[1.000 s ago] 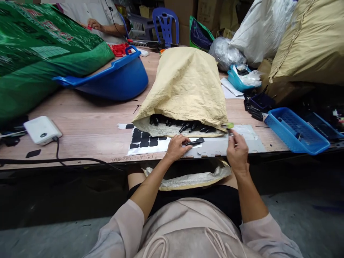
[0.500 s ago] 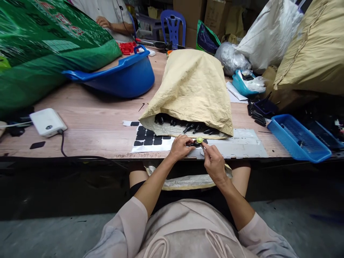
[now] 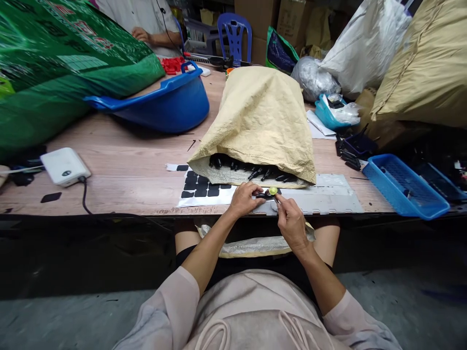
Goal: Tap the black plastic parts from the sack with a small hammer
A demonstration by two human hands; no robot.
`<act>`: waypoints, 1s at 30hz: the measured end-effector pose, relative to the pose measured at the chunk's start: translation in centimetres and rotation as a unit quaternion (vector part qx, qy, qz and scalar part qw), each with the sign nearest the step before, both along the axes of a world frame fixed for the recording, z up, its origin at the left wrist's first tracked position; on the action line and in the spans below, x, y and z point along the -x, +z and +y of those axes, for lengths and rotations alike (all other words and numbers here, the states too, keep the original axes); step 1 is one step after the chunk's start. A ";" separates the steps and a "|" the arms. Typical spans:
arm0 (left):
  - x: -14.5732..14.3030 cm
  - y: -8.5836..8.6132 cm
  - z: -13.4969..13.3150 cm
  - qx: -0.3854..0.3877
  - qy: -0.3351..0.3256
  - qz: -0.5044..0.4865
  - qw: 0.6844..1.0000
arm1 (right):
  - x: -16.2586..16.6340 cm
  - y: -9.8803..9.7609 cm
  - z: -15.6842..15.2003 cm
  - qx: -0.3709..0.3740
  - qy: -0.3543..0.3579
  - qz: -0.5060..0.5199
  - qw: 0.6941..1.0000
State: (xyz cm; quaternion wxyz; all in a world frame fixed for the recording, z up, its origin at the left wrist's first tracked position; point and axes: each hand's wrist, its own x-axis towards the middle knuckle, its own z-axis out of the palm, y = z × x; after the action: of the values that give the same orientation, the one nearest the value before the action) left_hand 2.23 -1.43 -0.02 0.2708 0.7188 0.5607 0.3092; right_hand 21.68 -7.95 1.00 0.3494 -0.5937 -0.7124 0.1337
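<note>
Slim, glossy black piece (image 3: 261,196) sat pinched in left hand (image 3: 243,200), right hand (image 3: 292,221) gripping yellow-headed tool (image 3: 273,191) beside it, over wood-grained counter (image 3: 124,182), blue chair (image 3: 235,37) beyond.

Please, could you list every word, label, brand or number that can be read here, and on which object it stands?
No text can be read with certainty.
Green bag: large red-and-white lettering, too blurred and slanted to read.
Cardboard box at the back: faint print, too small to read.
White device at left: a dark oval mark, no word legible.
</note>
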 end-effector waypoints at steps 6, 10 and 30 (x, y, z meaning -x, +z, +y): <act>-0.2 -0.1 0.3 0.027 0.013 -0.005 1.000 | 0.1 2.1 0.3 -0.015 0.021 0.019 0.999; -0.3 -0.1 0.4 0.032 0.018 -0.013 0.999 | 0.7 3.3 0.5 -0.074 0.015 0.029 0.997; 0.7 0.0 0.3 0.030 -0.021 -0.033 0.999 | -1.8 1.0 0.9 0.031 -0.023 0.165 0.986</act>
State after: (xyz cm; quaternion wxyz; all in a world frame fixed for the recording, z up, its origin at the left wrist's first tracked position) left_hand 1.52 -1.16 0.03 0.3173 0.7116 0.5449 0.3097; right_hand 23.51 -7.05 1.99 0.4464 -0.5900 -0.6272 0.2434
